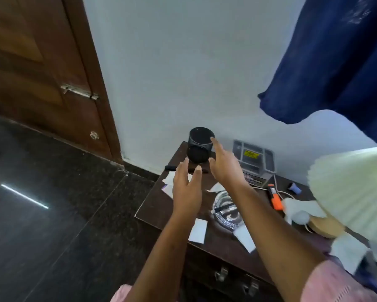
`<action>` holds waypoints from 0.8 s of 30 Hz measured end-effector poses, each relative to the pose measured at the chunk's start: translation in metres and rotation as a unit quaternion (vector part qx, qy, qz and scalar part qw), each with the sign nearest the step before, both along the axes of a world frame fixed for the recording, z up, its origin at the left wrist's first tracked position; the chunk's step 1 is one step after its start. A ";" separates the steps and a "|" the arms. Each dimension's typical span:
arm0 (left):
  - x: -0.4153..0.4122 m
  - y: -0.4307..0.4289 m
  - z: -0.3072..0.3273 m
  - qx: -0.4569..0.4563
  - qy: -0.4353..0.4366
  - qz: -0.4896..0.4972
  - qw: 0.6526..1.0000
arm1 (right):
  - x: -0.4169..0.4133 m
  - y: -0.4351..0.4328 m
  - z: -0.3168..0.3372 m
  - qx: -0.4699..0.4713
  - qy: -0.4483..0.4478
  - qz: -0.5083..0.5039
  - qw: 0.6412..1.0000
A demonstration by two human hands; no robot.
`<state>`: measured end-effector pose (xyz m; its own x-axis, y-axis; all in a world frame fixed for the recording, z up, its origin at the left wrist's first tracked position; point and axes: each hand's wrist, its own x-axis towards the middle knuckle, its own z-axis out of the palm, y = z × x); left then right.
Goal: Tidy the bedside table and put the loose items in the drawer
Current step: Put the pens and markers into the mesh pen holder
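Observation:
A dark wooden bedside table [215,240] stands against the white wall. At its far left corner sits a black cylindrical object [199,147]. My left hand [186,188] hovers open just in front of it, fingers spread. My right hand [223,164] is open beside its right side, one fingertip at its top rim. Loose white paper slips [198,231] lie on the tabletop, with a black pen [170,168] at the far left edge, a glass ashtray [226,211] in the middle, an orange marker [275,197] and a small blue-grey cap [294,188]. Drawer latches [221,274] show on the front.
A clear plastic organiser box [254,159] stands against the wall on a printed carton. A white pleated lamp shade [353,192] on a wooden base [324,225] fills the right side. A blue cloth [331,62] hangs above. A brown door [41,62] and dark floor lie left.

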<state>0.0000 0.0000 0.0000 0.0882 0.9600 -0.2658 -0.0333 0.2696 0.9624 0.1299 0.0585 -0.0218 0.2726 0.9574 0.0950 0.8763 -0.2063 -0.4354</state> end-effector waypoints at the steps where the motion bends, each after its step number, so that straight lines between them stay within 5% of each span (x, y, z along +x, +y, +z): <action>1: -0.003 0.002 -0.001 -0.012 -0.017 0.001 1.000 | -0.001 0.012 -0.001 -0.021 -0.009 -0.001 1.000; 17: -0.009 0.006 -0.004 -0.066 -0.025 -0.010 0.997 | -0.016 0.082 -0.009 -0.016 -0.015 -0.108 0.994; 24: -0.012 0.010 0.001 -0.072 -0.031 -0.024 0.997 | -0.017 0.084 -0.005 0.026 0.106 -0.127 0.986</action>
